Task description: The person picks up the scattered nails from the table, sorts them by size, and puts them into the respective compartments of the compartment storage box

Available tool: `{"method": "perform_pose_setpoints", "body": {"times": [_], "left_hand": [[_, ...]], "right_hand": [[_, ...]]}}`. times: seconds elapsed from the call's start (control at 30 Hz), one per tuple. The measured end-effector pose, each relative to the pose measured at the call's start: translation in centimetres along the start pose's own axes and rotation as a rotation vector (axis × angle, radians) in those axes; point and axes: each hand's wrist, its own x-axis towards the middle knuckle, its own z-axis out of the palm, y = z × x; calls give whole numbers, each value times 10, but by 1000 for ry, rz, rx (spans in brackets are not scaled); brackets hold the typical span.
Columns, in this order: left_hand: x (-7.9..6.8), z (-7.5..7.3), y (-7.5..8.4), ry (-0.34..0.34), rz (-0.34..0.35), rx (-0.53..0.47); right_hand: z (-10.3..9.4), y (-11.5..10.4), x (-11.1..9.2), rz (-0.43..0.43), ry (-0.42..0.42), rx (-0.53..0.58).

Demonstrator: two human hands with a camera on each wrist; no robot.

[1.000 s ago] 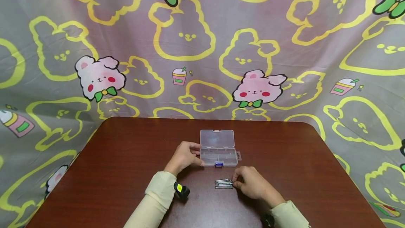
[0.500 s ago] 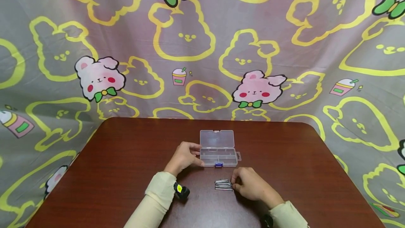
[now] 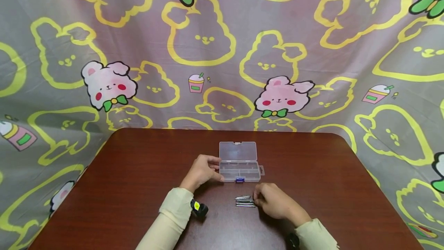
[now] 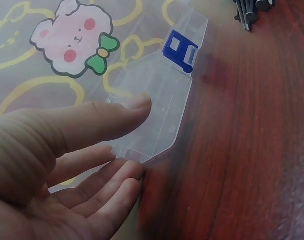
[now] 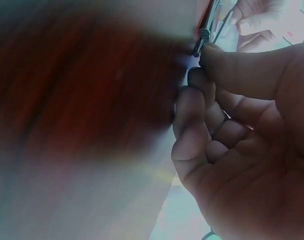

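Note:
A clear plastic storage box (image 3: pixel 239 173) stands on the table with its lid (image 3: pixel 237 151) raised and a blue latch (image 3: pixel 240 180) in front. My left hand (image 3: pixel 202 171) grips its left end, thumb at the front corner and fingers along the side. The divided compartments inside look bare. In front of the box lies a small pile of metal nails (image 3: pixel 244 203), roughly parallel. My right hand (image 3: pixel 274 200) is at their right end. In the right wrist view its thumb and index fingertips pinch the end of a nail (image 5: pixel 206 35), the other fingers curled in.
The brown wooden table (image 3: pixel 138 165) stretches out on both sides of the arms. A patterned curtain (image 3: pixel 222 49) hangs behind and beside it. A hang tab (image 3: pixel 261 170) juts from the box's right end. Each wrist wears a dark camera (image 3: pixel 199 208).
My right hand has shifted very slightly left at the nails' ends. The nails have spread a little, with a gap below the upper ones. My left hand and the box stay put.

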Motion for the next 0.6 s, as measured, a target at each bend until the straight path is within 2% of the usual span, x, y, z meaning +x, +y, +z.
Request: {"method": "perform_pose_setpoints", "body": {"times": [0.17, 0.33, 0.6], "left_hand": [[0, 0, 0, 1, 2, -2], [0, 0, 1, -1, -8, -2], [-1, 0, 1, 6, -4, -6]], "right_hand": [[-5, -1, -1, 11, 20, 9], [-9, -2, 1, 58, 19, 7], [-13, 0, 3, 82, 47, 58]]}}
